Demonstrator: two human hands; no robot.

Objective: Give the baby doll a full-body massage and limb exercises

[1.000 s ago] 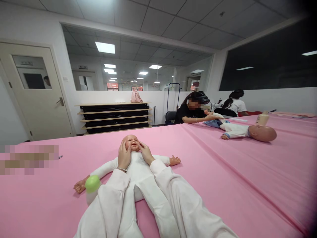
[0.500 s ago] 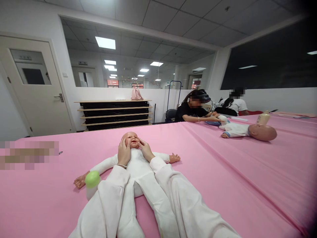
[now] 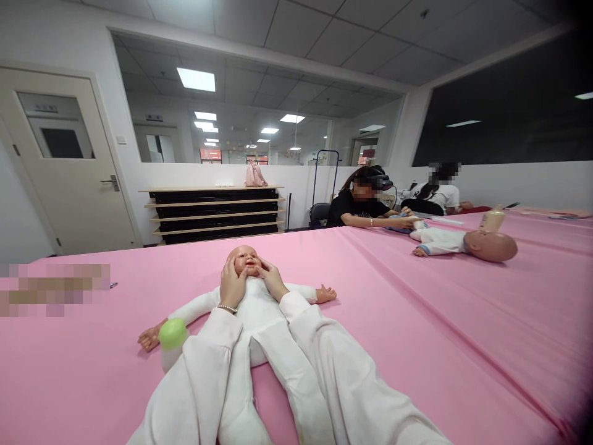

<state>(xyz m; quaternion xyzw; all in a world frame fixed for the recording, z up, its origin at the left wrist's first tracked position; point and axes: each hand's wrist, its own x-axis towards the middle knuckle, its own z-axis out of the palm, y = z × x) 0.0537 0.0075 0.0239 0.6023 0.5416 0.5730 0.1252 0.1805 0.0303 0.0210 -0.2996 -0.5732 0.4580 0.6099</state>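
Observation:
A baby doll [image 3: 262, 309] with a white cloth body lies on its back in front of me, its head away from me and its arms spread out. My left hand [image 3: 232, 284] cups one side of the doll's head, the thumb on the cheek near the mouth. On the opposite side my right hand [image 3: 272, 279] holds the head in the same way, its thumb by the other corner of the mouth. Some fingertips are hidden beside the head. A bottle with a green cap [image 3: 173, 334] stands by my left forearm, near the doll's arm.
The pink cloth [image 3: 407, 346] covers the table. On the right, a person [image 3: 359, 207] in black handles the legs of a second doll [image 3: 488, 246], with a pale bottle [image 3: 492, 219] behind its head. Another person [image 3: 438, 194] sits farther back. Shelving boards [image 3: 213, 213] stand behind the table.
My thumbs have slid slightly down the doll's cheeks toward the corners of its mouth; both hands stay around the head. The person in black has shifted their hands at the second doll's legs.

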